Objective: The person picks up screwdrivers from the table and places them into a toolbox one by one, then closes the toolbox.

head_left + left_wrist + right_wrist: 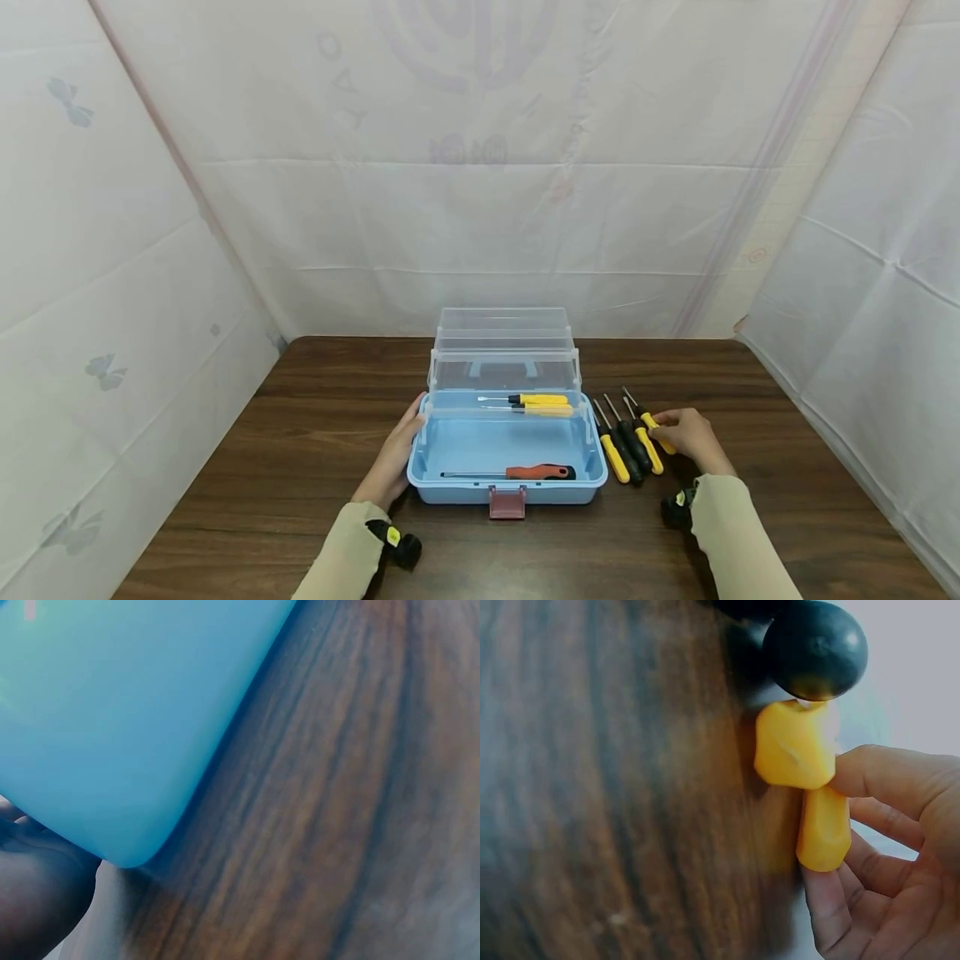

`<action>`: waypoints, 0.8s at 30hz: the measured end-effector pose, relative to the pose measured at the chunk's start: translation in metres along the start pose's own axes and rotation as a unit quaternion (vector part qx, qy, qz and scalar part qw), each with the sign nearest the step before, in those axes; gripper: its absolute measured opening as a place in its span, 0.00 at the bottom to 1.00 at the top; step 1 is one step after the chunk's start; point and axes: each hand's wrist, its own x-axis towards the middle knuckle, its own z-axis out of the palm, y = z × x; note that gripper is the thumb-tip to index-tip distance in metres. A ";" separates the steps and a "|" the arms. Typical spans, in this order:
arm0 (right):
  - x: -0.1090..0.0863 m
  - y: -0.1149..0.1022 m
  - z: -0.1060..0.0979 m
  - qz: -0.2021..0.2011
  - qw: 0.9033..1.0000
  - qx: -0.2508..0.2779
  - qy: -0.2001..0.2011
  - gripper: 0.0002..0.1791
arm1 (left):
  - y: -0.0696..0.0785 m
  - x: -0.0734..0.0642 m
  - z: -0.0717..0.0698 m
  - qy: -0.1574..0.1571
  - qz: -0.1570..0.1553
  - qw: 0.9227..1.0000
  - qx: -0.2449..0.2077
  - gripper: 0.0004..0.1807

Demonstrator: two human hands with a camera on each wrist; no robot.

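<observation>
A light blue plastic toolbox [465, 442] stands on the table with its clear lid [502, 333] raised. My left hand [393, 458] rests along the left wall of the box, straight fingers against it. Inside lie a red-and-black-handled screwdriver [536, 472] near the front and two yellow-handled screwdrivers [542, 400] toward the back. To the right of the box, my right hand [690, 435] pinches the yellow handle of the rightmost screwdriver [825, 832] between thumb and fingers. Beside it, another yellow-handled screwdriver [795, 746] and a black-handled one [816, 651] show their handle ends.
Several screwdrivers lie side by side right of the box, among them a black-handled one [626, 454] and a yellow-and-black one [613, 457]. A pink latch [507, 503] hangs at the box's front. White sheeting [480, 217] surrounds the dark wooden table [322, 417].
</observation>
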 end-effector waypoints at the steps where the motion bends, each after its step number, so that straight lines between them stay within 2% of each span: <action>1: 0.000 0.001 0.000 0.000 1.000 0.001 0.001 0.22 | 0.000 0.000 0.000 0.000 0.000 1.000 0.000 0.30; 11: 0.001 0.005 0.001 -0.007 1.000 0.020 -0.010 0.22 | -0.001 -0.001 0.000 -0.003 -0.002 1.000 0.002 0.29; 24: -0.001 0.005 -0.005 -0.032 0.999 0.018 -0.014 0.21 | 0.000 0.000 0.000 -0.005 0.000 1.000 0.002 0.30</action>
